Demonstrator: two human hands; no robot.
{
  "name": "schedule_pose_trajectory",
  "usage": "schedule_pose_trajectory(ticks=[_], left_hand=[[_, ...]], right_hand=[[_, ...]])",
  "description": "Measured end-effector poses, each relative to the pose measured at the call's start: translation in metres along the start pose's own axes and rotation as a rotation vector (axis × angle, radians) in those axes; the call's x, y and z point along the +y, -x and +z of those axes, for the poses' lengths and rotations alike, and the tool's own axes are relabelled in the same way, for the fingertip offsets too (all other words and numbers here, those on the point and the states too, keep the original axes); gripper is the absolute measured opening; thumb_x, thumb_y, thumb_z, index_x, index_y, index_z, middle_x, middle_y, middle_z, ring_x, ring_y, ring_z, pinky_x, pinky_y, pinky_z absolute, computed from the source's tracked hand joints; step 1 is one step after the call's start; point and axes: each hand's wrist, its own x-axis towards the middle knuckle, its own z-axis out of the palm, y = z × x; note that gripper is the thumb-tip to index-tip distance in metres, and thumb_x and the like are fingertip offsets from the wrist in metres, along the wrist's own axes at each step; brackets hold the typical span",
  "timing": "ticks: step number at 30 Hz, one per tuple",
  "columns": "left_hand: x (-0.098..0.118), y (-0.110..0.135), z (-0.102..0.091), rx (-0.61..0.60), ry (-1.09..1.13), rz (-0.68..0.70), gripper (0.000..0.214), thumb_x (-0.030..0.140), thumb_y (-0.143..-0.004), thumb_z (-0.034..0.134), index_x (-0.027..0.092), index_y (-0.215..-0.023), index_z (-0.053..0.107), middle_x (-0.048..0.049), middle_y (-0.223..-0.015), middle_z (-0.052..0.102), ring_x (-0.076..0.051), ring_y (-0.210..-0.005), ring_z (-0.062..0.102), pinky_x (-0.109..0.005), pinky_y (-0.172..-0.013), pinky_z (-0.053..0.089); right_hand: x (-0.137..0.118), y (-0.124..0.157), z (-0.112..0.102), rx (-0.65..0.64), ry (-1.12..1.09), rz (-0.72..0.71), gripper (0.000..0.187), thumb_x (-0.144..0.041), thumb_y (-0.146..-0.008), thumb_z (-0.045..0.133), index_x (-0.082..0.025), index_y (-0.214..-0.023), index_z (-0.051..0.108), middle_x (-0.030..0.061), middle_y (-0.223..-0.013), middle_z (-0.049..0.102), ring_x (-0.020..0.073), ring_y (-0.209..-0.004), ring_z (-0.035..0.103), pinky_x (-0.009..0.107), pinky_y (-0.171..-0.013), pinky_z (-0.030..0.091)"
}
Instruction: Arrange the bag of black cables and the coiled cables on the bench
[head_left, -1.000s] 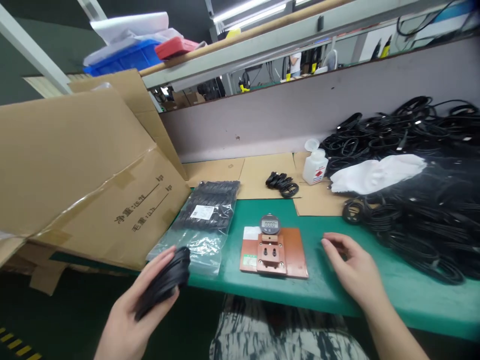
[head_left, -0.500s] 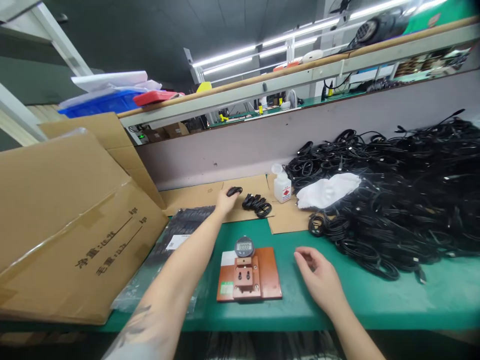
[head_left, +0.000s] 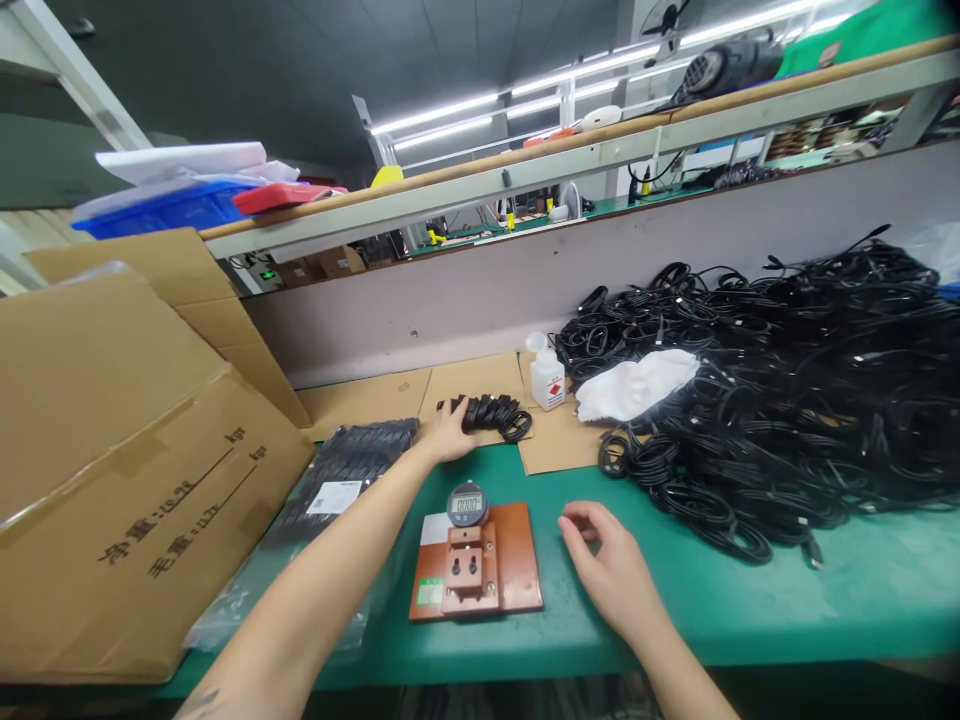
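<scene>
Green-topped workbench (head_left: pixel 840 600) under long strip lights, with the left fingertips (head_left: pixel 444 408) laid over the near end of a small coiled black cable bundle (head_left: pixel 491 415). They curl onto it, but whether they grip or only rest there I cannot tell. That left hand (head_left: pixel 450 435) sits at the bundle, which lies on flattened cardboard sheets (head_left: pixel 472 385) at the back edge of the green top. The right hand (head_left: pixel 607 565) is relaxed, fingers loosely curved and holding nothing, just beside a copper-coloured plate (head_left: pixel 517 560) carrying a digital dial gauge (head_left: pixel 466 505). Farther out sit a bagged batch of black cables (head_left: pixel 349 465), a white-capped bottle (head_left: pixel 547 385) and a white cloth (head_left: pixel 637 385) – then a large heap of black cables (head_left: pixel 750 400) to the right, and a cardboard carton (head_left: pixel 112 480) to the left.
</scene>
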Motion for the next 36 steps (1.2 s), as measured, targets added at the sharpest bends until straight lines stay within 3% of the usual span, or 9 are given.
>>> schedule_pose_trajectory(ticks=[3,5,8,11,14,17,20,26,36], left_hand=[[0.014,-0.001,-0.006,0.058,-0.008,0.008,0.094,0.026,-0.055,0.083,0.021,-0.142,0.048,-0.0181,-0.161,0.021,-0.049,-0.147,0.006,-0.066,-0.117,0.012],[0.032,-0.008,-0.008,0.078,0.022,0.068,0.088,0.025,-0.058,0.081,0.020,-0.140,0.050,-0.0170,-0.160,0.025,-0.045,-0.148,0.007,-0.061,-0.120,0.010],[0.068,-0.028,0.001,0.051,0.116,0.188,0.082,0.032,-0.068,0.078,0.017,-0.142,0.047,-0.0175,-0.155,0.035,-0.037,-0.146,0.027,-0.048,-0.121,0.021],[0.105,-0.053,0.026,0.010,0.230,0.230,0.088,0.041,-0.065,0.085,0.014,-0.140,0.047,-0.0209,-0.146,0.047,-0.037,-0.134,0.046,-0.047,-0.113,0.037],[0.128,-0.075,0.051,-0.007,0.327,0.229,0.077,0.034,-0.067,0.087,0.013,-0.132,0.052,-0.0189,-0.131,0.061,-0.031,-0.116,0.061,-0.045,-0.102,0.047],[0.133,-0.092,0.061,0.004,0.375,0.209,0.047,0.027,-0.080,0.078,0.013,-0.121,0.059,-0.0125,-0.119,0.066,-0.025,-0.106,0.065,-0.047,-0.098,0.050],[0.124,-0.102,0.052,0.031,0.398,0.175,0.033,0.028,-0.088,0.070,0.013,-0.116,0.062,-0.0096,-0.115,0.067,-0.024,-0.104,0.065,-0.048,-0.096,0.051],[0.110,-0.111,0.034,0.001,0.471,0.139,0.033,0.022,-0.087,0.071,0.013,-0.116,0.061,-0.0092,-0.114,0.067,-0.023,-0.103,0.066,-0.047,-0.095,0.052],[0.130,-0.117,0.058,-0.193,0.607,0.252,0.053,0.016,-0.074,0.080,0.014,-0.122,0.058,-0.0109,-0.118,0.068,-0.025,-0.105,0.066,-0.047,-0.096,0.052]], right_hand=[[0.001,0.000,0.000,0.015,0.006,0.001,0.026,-0.042,-0.093,0.051,-0.019,-0.096,0.064,0.0098,-0.096,0.068,0.0252,-0.087,0.065,0.038,-0.079,0.053],[0.000,0.000,0.000,0.022,0.004,-0.006,0.025,-0.040,-0.093,0.050,-0.020,-0.095,0.064,0.0094,-0.095,0.068,0.0249,-0.087,0.065,0.037,-0.078,0.054],[-0.001,-0.001,0.001,0.021,0.005,-0.015,0.024,-0.038,-0.094,0.049,-0.019,-0.095,0.063,0.0092,-0.095,0.067,0.0248,-0.088,0.065,0.037,-0.078,0.053],[-0.002,-0.003,0.001,0.020,0.008,-0.007,0.023,-0.037,-0.094,0.048,-0.019,-0.096,0.062,0.0087,-0.094,0.066,0.0245,-0.088,0.064,0.037,-0.078,0.052],[-0.004,-0.003,0.001,0.032,-0.007,0.006,0.020,-0.034,-0.094,0.048,-0.019,-0.095,0.062,0.0074,-0.093,0.066,0.0235,-0.086,0.064,0.036,-0.077,0.051],[-0.007,-0.004,0.000,0.052,-0.031,0.006,0.018,-0.032,-0.094,0.048,-0.020,-0.092,0.062,0.0060,-0.091,0.065,0.0227,-0.085,0.063,0.034,-0.076,0.051],[-0.008,-0.004,-0.001,0.062,-0.046,-0.006,0.016,-0.030,-0.094,0.049,-0.021,-0.091,0.061,0.0052,-0.090,0.064,0.0223,-0.085,0.063,0.032,-0.075,0.050],[-0.006,-0.005,-0.001,0.018,-0.040,-0.009,0.014,-0.027,-0.095,0.048,-0.021,-0.090,0.060,0.0050,-0.092,0.063,0.0222,-0.086,0.061,0.032,-0.077,0.049],[-0.003,-0.004,0.001,-0.026,-0.033,-0.010,0.014,-0.024,-0.095,0.045,-0.019,-0.093,0.058,0.0070,-0.097,0.061,0.0237,-0.091,0.059,0.035,-0.082,0.047]])
